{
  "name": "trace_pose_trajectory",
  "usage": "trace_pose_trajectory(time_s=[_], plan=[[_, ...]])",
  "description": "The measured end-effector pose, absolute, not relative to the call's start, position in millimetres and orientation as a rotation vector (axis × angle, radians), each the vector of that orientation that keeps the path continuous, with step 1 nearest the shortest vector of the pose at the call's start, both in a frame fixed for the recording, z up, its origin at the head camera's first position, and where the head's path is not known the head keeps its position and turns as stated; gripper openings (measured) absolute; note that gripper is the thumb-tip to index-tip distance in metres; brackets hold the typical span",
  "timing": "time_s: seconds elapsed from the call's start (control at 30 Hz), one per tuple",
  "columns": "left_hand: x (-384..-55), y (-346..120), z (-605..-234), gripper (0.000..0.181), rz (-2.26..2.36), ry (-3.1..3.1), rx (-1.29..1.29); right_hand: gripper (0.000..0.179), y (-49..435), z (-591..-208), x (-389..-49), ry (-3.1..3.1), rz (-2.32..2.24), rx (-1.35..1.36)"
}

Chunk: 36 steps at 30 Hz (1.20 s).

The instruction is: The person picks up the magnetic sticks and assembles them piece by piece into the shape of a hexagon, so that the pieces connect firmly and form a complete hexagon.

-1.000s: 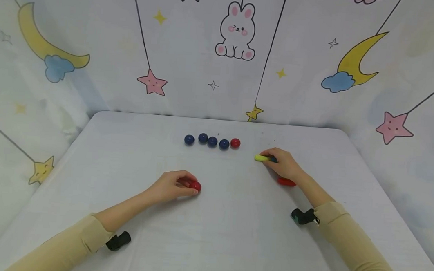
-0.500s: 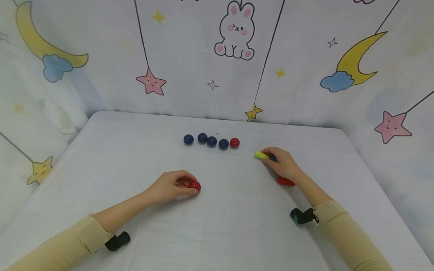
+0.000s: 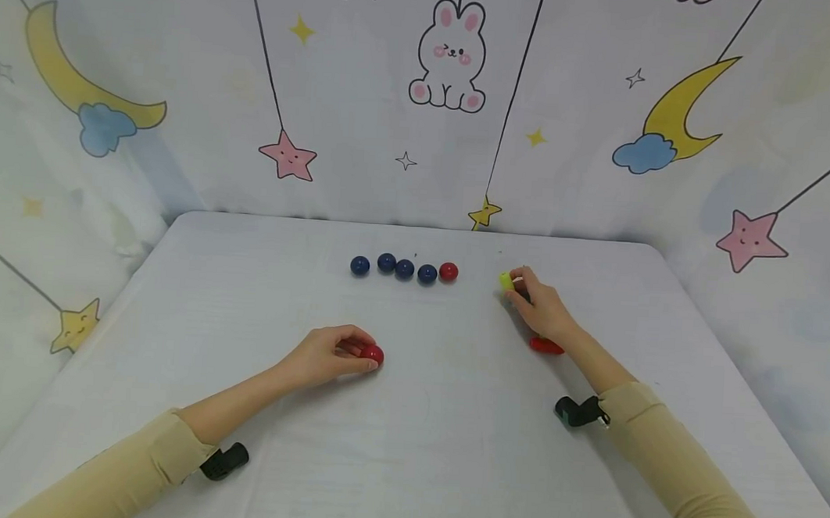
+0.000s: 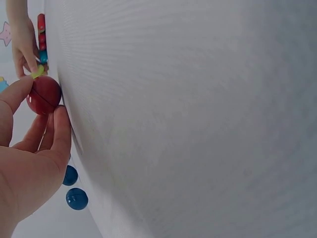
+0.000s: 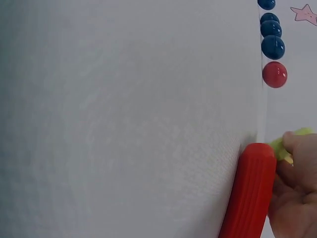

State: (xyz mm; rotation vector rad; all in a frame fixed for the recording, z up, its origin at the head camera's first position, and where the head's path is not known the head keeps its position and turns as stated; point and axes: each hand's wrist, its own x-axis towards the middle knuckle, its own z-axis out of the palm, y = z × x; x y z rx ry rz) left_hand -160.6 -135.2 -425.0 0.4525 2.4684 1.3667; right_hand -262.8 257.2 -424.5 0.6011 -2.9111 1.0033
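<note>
left hand (image 3: 332, 355) held a red ball (image 4: 44, 94), right hand (image 3: 542, 306) a yellow piece (image 3: 505, 281)

the red ball sat at the tips of the left fingers, the thumb on one side and the other fingers curved against the far side, spread no wider than the ball. it was round, smooth and shiny, a deep red with a small bright glint, and a thin dark line ran across it. whether it touched the white table (image 3: 419, 447) below those fingertips, one could not tell.

the yellow piece was pinched between the thumb and fingers of the right hand, the gap as narrow as the piece. it was a bright, greenish yellow, short and blunt at the end that stuck out past the fingertips; the rest was hidden in the grip. a blue bit (image 4: 43, 57) showed close by those fingers, but whether it belonged to the piece was unclear.

behind the right fingers, near the wrist, lay a red stick (image 5: 251, 193) with ribbed sides and a rounded end. beyond the left fingers, well apart from them, four dark blue balls (image 3: 404, 269) stood in an uneven row, with a second red ball (image 3: 448, 272) at the end nearest the right fingers.
</note>
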Motion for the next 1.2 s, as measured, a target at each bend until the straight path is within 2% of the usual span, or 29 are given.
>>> trace_pose_trajectory(time_s=[0.33, 0.63, 1.2], plan=[[-160.4, -136.0, -424.8, 0.034, 1.357, 2.483, 0.467, 0.029, 232.9, -413.0, -259.4, -2.906, 0.954, 0.753], [-158.8, -135.7, -422.2, 0.034, 1.368, 2.464, 0.462, 0.024, 201.6, -415.1, -245.0, -2.956, 1.038, 0.947], [-151.7, -137.0, -421.5, 0.034, 1.334, 2.462, 0.444, 0.023, 160.5, -414.1, -217.5, -3.009, 0.892, 1.279]])
